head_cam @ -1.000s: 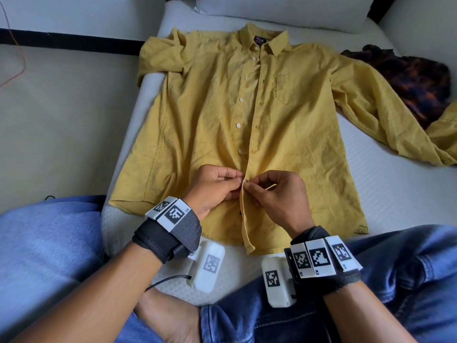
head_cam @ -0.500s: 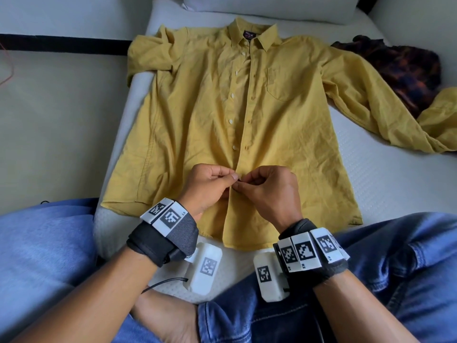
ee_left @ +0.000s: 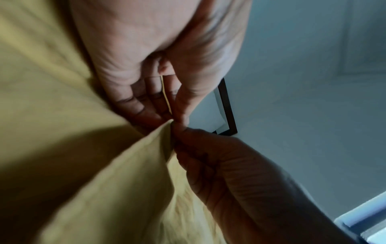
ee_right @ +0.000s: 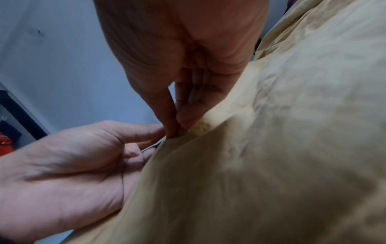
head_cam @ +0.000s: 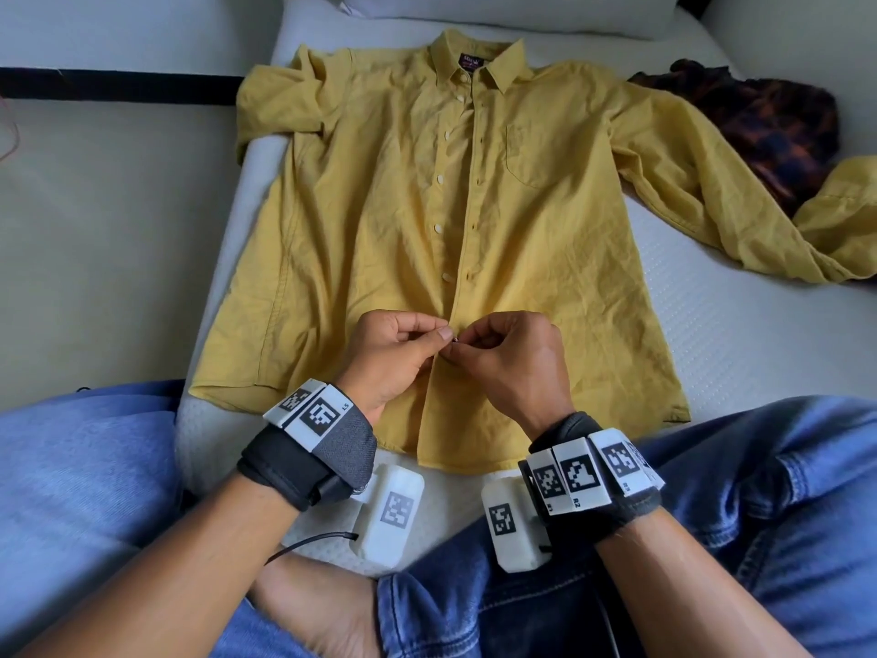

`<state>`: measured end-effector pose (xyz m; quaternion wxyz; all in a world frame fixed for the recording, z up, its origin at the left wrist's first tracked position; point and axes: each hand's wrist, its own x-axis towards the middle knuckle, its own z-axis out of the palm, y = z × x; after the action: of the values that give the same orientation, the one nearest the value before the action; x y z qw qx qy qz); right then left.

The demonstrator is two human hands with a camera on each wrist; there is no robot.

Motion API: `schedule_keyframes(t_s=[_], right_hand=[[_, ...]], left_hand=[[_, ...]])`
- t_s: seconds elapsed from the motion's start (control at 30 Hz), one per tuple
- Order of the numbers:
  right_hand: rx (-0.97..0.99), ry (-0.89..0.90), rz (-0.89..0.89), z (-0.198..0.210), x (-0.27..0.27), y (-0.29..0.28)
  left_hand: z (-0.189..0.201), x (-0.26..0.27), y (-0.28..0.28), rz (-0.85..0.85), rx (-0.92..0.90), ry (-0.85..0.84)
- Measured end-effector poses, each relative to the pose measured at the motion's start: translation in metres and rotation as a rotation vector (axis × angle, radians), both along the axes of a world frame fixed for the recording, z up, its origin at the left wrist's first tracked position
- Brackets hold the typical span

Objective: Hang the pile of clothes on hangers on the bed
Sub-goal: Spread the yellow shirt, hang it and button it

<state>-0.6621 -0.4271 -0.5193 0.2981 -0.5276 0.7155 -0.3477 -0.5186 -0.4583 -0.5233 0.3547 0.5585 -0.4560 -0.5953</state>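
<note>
A yellow button-up shirt lies flat on the white bed, collar toward the pillow. Its upper buttons show undone along the front placket. Low on the placket my left hand and right hand meet, each pinching one edge of the yellow fabric between thumb and fingers. The left wrist view shows my left hand holding the shirt edge against the right hand's fingers. In the right wrist view my right hand pinches the placket. No hanger is in view.
A dark plaid garment lies crumpled at the bed's far right, partly under the shirt's sleeve. A white pillow is at the head of the bed. My legs in blue jeans frame the near edge.
The lifted lower placket edge has been laid flat and my two hands have closed together on it. The view has shifted slightly; the shirt has stayed in place.
</note>
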Motion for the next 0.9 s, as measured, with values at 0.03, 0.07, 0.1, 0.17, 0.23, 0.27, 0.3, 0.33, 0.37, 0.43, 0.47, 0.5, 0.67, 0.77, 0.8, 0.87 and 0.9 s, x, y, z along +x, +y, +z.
schedule_keyframes(t_s=[0.03,0.07,0.1,0.17,0.23,0.27,0.3,0.33,0.37,0.43,0.47,0.5,0.67,0.77,0.8,0.87,0.9], right_hand=[[0.017,-0.024,0.014,0.001,-0.001,-0.001],[0.043,-0.068,0.025,0.002,-0.002,-0.001],[0.073,-0.125,0.030,0.003,-0.004,-0.002],[0.121,-0.250,0.026,0.005,-0.005,-0.003],[0.150,-0.375,0.017,0.007,-0.006,-0.003],[0.159,-0.420,0.009,0.008,-0.005,-0.003],[0.164,-0.457,-0.002,0.008,-0.005,-0.003],[0.167,-0.494,-0.018,0.009,-0.004,-0.002],[0.167,-0.530,-0.037,0.010,-0.003,-0.002],[0.164,-0.573,-0.076,0.010,-0.001,-0.001],[0.160,-0.581,-0.097,0.009,-0.001,-0.001],[0.154,-0.586,-0.115,0.008,-0.001,-0.001],[0.175,-0.585,-0.085,0.009,-0.002,-0.001],[0.171,-0.555,-0.033,0.011,-0.003,-0.001],[0.164,-0.522,-0.018,0.011,-0.003,-0.002],[0.142,-0.448,0.006,0.010,-0.004,-0.003],[0.136,-0.417,0.021,0.010,-0.005,-0.003]], left_hand=[[0.000,0.001,0.000,-0.003,-0.023,-0.021],[0.001,0.001,0.000,-0.010,-0.037,-0.035],[0.002,0.002,-0.001,-0.017,-0.040,-0.041],[0.001,0.003,-0.001,-0.024,-0.034,-0.043],[0.000,0.003,-0.001,-0.024,-0.040,-0.043],[-0.001,0.002,-0.001,-0.019,-0.050,-0.042],[-0.001,0.002,0.000,-0.013,-0.062,-0.041],[-0.001,0.002,0.000,-0.003,-0.073,-0.036],[-0.001,0.002,0.001,0.009,-0.080,-0.029],[-0.001,0.001,0.005,0.022,-0.074,0.003],[0.000,0.000,0.007,0.022,-0.063,0.020],[0.000,-0.001,0.009,0.023,-0.049,0.035],[-0.001,-0.001,0.010,0.042,0.029,0.066],[-0.004,0.001,0.009,0.038,0.039,0.047],[-0.005,0.000,0.010,0.025,0.019,0.027],[-0.007,0.000,0.010,-0.006,-0.017,-0.021],[-0.007,0.000,0.010,-0.020,-0.022,-0.034]])
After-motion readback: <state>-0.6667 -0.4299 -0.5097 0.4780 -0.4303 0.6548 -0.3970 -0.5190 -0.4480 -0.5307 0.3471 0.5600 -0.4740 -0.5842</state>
